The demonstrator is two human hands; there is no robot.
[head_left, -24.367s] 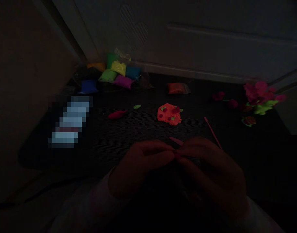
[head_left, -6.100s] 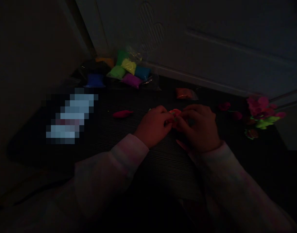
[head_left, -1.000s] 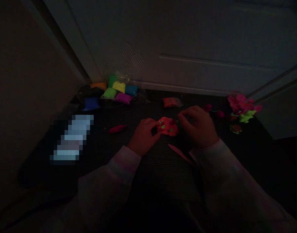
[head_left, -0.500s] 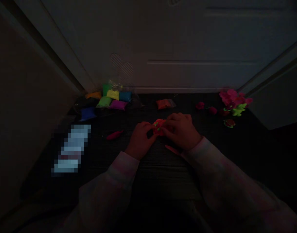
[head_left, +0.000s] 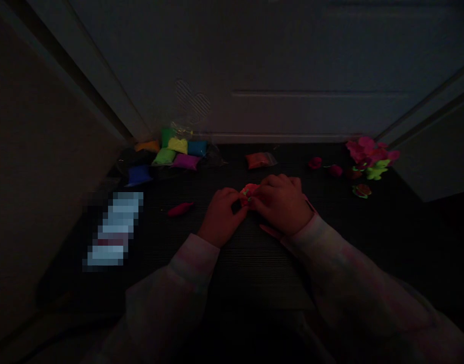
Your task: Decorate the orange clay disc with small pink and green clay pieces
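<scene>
The scene is very dark. An orange clay piece [head_left: 248,192] with green and red dots lies on the dark ribbed table [head_left: 216,263]. My left hand [head_left: 222,216] rests at its left edge, fingers curled against it. My right hand [head_left: 283,203] lies over most of the piece, fingers bent down onto it, hiding the greater part. A pink flat modelling tool [head_left: 268,231] lies on the table just under my right wrist.
Coloured clay bags [head_left: 174,153] are heaped at the back left, an orange bag [head_left: 259,160] behind the hands. A red clay lump [head_left: 179,209] lies to the left. Pink and green clay flowers [head_left: 369,157] stand at the back right. A blurred-out patch [head_left: 114,228] lies left. A pale door is behind.
Over the last second my right hand moved left from beside the orange piece to on top of it. The view tilted upward. My left hand stayed at the piece's left edge.
</scene>
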